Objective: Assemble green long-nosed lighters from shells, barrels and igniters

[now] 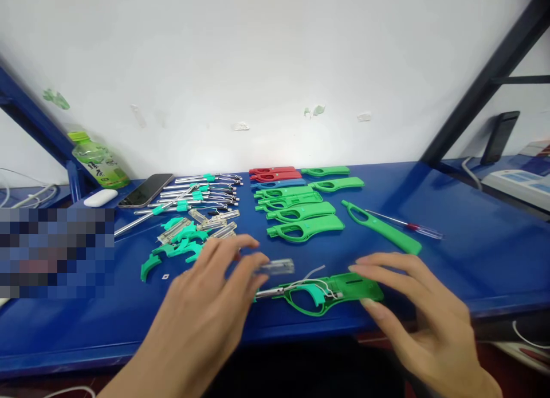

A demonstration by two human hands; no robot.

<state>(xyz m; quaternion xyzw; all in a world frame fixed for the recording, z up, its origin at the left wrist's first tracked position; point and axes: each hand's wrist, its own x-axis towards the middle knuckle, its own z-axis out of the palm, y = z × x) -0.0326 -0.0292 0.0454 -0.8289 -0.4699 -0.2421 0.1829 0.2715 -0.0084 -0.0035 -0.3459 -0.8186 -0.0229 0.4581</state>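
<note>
Green shell half (pixel 354 286) lies with its hollow side up at the bottom middle of the frame, on a blue table (pixel 455 272). A shiny metal rod (pixel 270 293) sticks out of its left end, and inside it sit a blue-green trigger (pixel 317 295) and thin white wires (pixel 329 284). The person has 2 hands at work. The left hand (pixel 219 286) pinches a clear plastic piece (pixel 281 266) by its left end, thumb and fingers together on it. That piece is a bit blurry and hangs just above and left of the wires in the frame. The right hand (pixel 423 312) has the wide right end of the shell half between thumb and fingertips, with the thumb at the lower edge and the fingers at the upper edge. Near the middle of the frame there are more shells, green (pixel 305 229), red (pixel 275 174) and 1 row of blue (pixel 279 184). Another green shell (pixel 382 229) lies slanted on the right, beside a screwdriver (pixel 423 231) with a see-through handle. Left of the middle I see metal rods with wires (pixel 189 197), loose blue-green bits (pixel 150 266) and clear parts (pixel 223 231). A phone (pixel 146 190) and a green bottle (pixel 98 160) are at the left.
</note>
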